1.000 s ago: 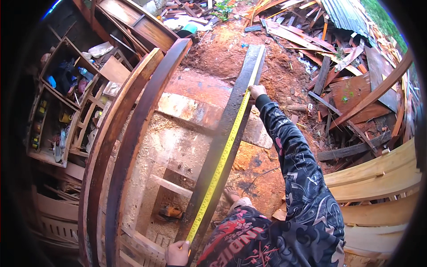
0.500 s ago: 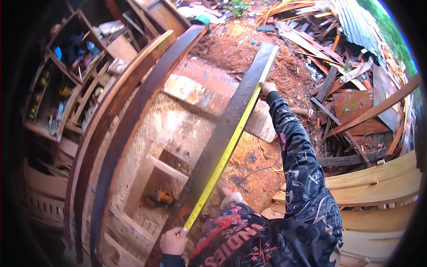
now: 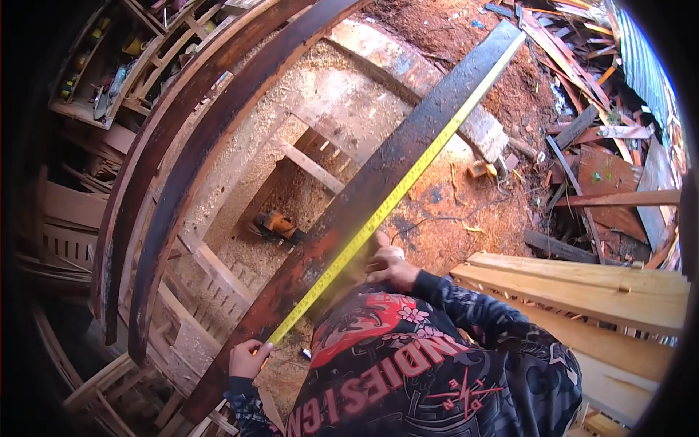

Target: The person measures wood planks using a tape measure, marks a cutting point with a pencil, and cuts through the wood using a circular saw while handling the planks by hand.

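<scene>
Yellow tape measure (image 3: 399, 193): for a true reading, best pinned firmly at its lower-left end, kept flat and parallel to the edge of the long dark plank (image 3: 364, 197) through the centre, and free of twist or slack toward the upper right. Lower left: left hand (image 3: 249, 358), thumb and finger pinching the tape's near end at the plank. Centre: tape, running from that hand along the plank's right-hand edge to the upper right. Just right of centre: right hand (image 3: 392, 268), fingers bent, just below the tape; whether it touches or pinches anything, cannot tell.
</scene>
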A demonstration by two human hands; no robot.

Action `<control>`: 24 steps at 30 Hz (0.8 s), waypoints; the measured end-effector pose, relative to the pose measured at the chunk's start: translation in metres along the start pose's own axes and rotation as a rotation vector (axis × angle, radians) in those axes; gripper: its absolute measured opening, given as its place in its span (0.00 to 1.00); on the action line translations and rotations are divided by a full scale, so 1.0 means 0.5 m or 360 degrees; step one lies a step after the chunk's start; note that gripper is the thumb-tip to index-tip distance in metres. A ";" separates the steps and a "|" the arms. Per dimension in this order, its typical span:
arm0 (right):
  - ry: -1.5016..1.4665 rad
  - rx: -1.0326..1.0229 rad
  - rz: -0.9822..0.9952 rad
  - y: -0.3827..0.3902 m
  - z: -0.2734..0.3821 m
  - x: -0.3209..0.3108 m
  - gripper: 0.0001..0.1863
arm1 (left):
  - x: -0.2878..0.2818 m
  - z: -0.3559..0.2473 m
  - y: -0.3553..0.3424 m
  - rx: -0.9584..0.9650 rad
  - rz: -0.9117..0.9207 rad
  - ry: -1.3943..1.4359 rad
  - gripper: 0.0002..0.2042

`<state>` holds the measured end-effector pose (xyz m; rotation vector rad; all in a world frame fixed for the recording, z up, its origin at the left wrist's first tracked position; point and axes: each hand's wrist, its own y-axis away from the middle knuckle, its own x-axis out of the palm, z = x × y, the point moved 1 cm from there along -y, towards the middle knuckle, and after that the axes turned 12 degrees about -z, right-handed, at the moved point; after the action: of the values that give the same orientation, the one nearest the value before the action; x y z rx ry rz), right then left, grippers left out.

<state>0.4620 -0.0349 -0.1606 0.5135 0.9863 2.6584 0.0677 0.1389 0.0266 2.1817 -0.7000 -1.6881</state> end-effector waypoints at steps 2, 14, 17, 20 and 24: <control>0.0121 -0.0244 0.0169 -0.004 -0.009 0.094 0.37 | 0.000 0.020 -0.014 0.0160 -0.0046 0.0037 0.18; -0.0887 0.0358 0.0060 -0.035 0.013 0.270 0.22 | 0.056 0.092 -0.064 0.0162 0.0005 0.0009 0.17; -0.1076 0.0387 -0.0082 -0.022 0.049 0.282 0.12 | 0.060 0.111 -0.066 0.0163 -0.0059 -0.0012 0.17; -0.1094 0.0411 -0.0019 -0.044 0.043 0.268 0.13 | 0.057 0.083 -0.066 0.0066 -0.0056 0.0020 0.17; -0.1176 0.0280 -0.0042 -0.050 0.094 0.205 0.12 | 0.062 -0.037 -0.060 0.0143 -0.0245 -0.0040 0.17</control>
<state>0.3917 0.0471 -0.1198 1.3709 0.9564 2.0668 0.0973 0.1462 -0.0089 2.3336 -0.6404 -1.7943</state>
